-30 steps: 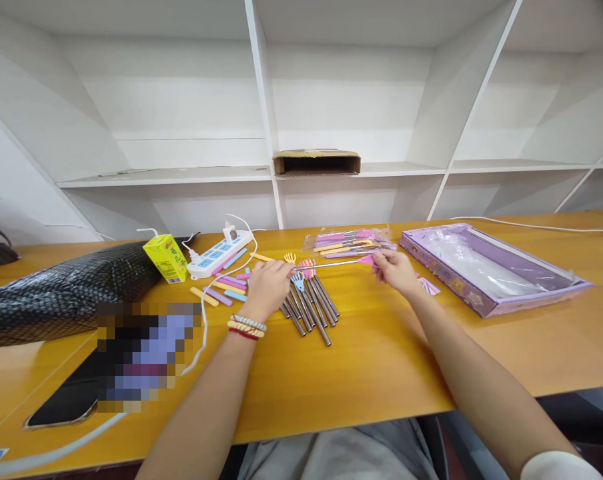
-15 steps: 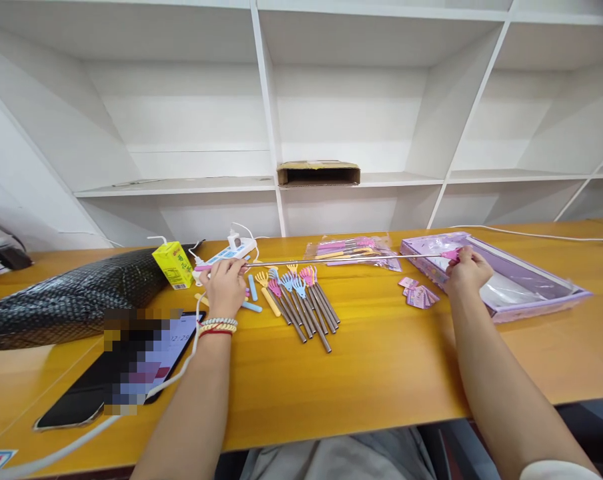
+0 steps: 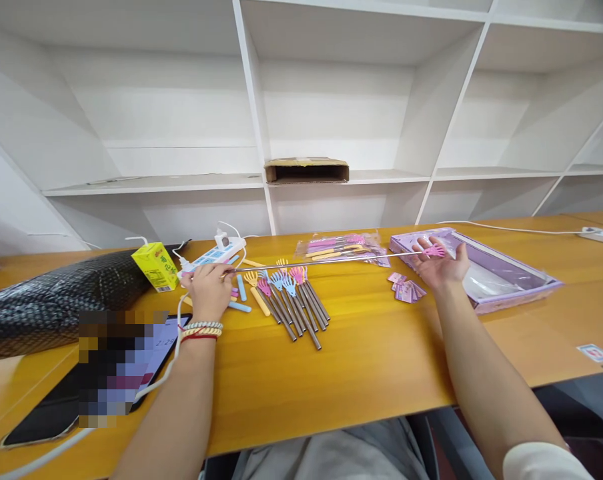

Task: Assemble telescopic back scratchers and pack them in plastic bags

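Note:
My left hand (image 3: 209,290) is closed round the handle end of an extended telescopic back scratcher (image 3: 326,262), whose thin metal rod reaches across the table. At its far end the pink claw lies against my right hand (image 3: 444,272), which is open, palm up with fingers spread. Below the rod sits a pile of short back scratchers (image 3: 301,310) with yellow, blue and pink claws and bare metal shafts. Loose coloured handle sleeves (image 3: 260,302) lie between that pile and my left hand. Small purple cards (image 3: 406,291) are near my right hand.
Behind the rod lies a clear bag of back scratchers (image 3: 341,245). A purple box (image 3: 516,288) with plastic inside stands at the right. To the left are a yellow drink carton (image 3: 155,268), a power strip (image 3: 216,255), a black wrapped bundle (image 3: 56,300) and a phone (image 3: 46,413) with a cable.
My right hand has opened from its grip on the pink claw and turned palm up under it. My left hand keeps hold of the handle. The view has shifted slightly right.

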A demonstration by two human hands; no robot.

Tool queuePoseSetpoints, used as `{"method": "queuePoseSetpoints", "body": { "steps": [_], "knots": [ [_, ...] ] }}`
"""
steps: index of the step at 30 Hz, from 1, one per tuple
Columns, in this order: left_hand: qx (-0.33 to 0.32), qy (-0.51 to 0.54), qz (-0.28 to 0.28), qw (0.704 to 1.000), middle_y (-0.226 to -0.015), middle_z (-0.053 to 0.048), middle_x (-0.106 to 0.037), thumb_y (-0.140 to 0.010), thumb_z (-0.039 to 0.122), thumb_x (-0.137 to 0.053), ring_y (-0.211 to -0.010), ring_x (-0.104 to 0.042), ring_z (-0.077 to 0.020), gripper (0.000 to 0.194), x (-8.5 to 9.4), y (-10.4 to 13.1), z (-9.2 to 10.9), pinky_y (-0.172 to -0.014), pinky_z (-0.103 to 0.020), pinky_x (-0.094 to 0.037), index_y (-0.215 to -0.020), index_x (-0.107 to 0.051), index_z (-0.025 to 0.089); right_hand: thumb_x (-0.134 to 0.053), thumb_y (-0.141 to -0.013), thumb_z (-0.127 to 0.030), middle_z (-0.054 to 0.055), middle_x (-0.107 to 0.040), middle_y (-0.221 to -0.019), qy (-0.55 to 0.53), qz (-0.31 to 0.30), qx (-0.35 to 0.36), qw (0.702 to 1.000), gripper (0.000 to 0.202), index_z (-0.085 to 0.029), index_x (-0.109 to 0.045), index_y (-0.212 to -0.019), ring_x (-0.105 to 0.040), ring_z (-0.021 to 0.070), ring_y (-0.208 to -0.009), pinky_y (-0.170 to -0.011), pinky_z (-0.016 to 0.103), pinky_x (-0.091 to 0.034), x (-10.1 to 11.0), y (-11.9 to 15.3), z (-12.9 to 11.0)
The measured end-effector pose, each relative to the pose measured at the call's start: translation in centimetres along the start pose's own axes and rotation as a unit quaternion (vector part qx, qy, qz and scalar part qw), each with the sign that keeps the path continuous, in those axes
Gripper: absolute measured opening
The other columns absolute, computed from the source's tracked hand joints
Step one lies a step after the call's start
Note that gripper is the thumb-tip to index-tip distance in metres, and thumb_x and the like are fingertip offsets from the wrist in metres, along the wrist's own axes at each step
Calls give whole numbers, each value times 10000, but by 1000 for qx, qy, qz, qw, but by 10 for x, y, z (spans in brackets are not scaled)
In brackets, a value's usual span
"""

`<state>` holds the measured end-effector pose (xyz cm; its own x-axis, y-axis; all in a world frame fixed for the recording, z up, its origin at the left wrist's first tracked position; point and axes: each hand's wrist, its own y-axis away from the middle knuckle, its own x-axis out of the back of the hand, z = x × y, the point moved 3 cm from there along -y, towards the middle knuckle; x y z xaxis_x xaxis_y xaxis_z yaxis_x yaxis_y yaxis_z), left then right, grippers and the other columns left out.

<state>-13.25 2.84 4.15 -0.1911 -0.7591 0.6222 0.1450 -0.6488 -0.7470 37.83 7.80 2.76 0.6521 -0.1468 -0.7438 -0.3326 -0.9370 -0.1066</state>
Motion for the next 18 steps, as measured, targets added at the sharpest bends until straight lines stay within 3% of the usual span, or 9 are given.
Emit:
{"method": "queuePoseSetpoints", "body": {
  "steps": [7,18],
  "knots": [
    [5,-36,8,999,-888,-69,-617,-775,225,-486,-971,-492,-247,105,-1,1,5,-911,-423,-185,-789,-584,187,-244,-815,-614,133,-563,-1013,-26,24,-3,999,527,-173,-514,-916,-597,226,-851,-548,396,-521,3,-1,2],
    [8,-64,-2,998,-859,-86,-578,-762,255,-482,-935,-460,-273,156,3,0,8,-836,-411,-256,-834,-603,187,-388,-814,-391,40,-602,-769,-5,44,25,999,267,-168,-534,-808,-593,130,-627,-499,272,-497,6,-3,-1]
  ]
}}
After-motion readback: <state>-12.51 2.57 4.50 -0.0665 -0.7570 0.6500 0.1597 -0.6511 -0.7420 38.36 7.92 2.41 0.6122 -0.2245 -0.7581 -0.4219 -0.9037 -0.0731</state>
